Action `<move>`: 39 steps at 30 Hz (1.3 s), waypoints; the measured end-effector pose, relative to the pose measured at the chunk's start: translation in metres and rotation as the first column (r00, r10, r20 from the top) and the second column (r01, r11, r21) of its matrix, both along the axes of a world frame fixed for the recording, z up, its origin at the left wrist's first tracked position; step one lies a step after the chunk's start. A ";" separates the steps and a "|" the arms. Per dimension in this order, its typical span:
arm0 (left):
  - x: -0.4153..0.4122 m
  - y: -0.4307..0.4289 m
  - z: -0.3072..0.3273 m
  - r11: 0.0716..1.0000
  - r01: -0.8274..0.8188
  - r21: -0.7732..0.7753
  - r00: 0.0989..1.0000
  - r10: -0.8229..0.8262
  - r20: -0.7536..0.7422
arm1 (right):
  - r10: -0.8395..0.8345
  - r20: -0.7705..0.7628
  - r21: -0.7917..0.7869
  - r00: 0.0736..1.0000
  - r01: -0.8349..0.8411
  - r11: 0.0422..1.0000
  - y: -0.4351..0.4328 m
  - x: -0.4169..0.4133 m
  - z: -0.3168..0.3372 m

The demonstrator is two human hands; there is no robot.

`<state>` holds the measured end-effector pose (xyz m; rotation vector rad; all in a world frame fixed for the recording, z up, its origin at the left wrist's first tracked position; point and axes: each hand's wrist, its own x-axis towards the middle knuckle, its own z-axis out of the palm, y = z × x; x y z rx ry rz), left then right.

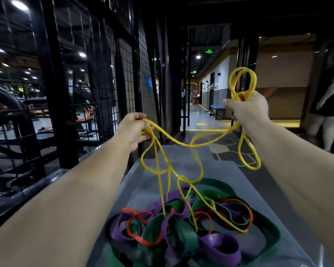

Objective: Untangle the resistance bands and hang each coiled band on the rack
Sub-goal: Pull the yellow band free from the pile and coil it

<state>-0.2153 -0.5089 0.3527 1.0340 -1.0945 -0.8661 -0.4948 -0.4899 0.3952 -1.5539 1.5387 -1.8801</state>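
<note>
A thin yellow resistance band (181,143) stretches in a sagging line between both raised hands. My left hand (132,130) pinches its strands at centre left. My right hand (247,108) grips a bunch of its loops at the upper right; one loop stands above the fist and another hangs below it. Yellow strands trail down into a tangled pile of green, purple and red bands (183,224) lying on a grey surface (148,182) below.
A black wire-grid rack panel (104,78) in a black frame stands to the left, with gym machines behind it. A corridor opens ahead. A person in dark clothes (330,101) stands at the far right edge.
</note>
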 end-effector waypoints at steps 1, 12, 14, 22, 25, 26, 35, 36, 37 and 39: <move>-0.001 0.003 0.007 1.000 0.009 -0.002 1.000 -0.009 0.009 | 0.012 -0.014 0.035 1.000 -0.012 0.999 0.000 0.001 0.000; -0.027 0.008 -0.006 0.989 0.062 0.132 0.998 -0.058 -0.033 | 0.211 -0.043 0.302 0.977 -0.189 0.934 -0.004 0.016 -0.029; -0.030 0.009 -0.002 0.989 0.066 0.131 0.998 -0.064 -0.020 | 0.290 -0.047 0.320 0.956 -0.261 0.911 -0.006 0.017 -0.032; -0.056 0.026 0.029 0.991 0.102 0.089 0.974 -0.118 0.194 | 0.549 -0.017 0.273 0.836 -0.524 0.807 0.011 0.038 -0.029; -0.067 0.032 0.042 0.996 0.076 0.052 0.971 -0.086 0.224 | 0.655 0.047 0.244 0.754 -0.645 0.724 0.016 0.047 -0.027; -0.070 0.034 0.047 0.997 0.069 0.046 0.972 -0.078 0.220 | 0.677 0.053 0.234 0.734 -0.668 0.706 0.017 0.050 -0.026; -0.089 0.042 0.068 0.999 0.026 0.025 0.946 -0.033 0.322 | 0.746 0.210 0.090 0.632 -0.772 0.629 0.019 0.061 -0.042; -0.090 0.042 0.068 1.000 0.014 0.006 0.937 -0.015 0.350 | 0.755 0.206 0.064 0.623 -0.778 0.625 0.017 0.061 -0.043; -0.092 0.042 0.067 1.000 -0.004 -0.023 0.925 0.012 0.379 | 0.763 0.219 0.044 0.608 -0.787 0.615 0.020 0.063 -0.042; -0.095 0.040 0.066 0.996 -0.046 -0.075 0.911 0.072 0.407 | 0.750 0.219 0.052 0.624 -0.775 0.630 0.026 0.066 -0.039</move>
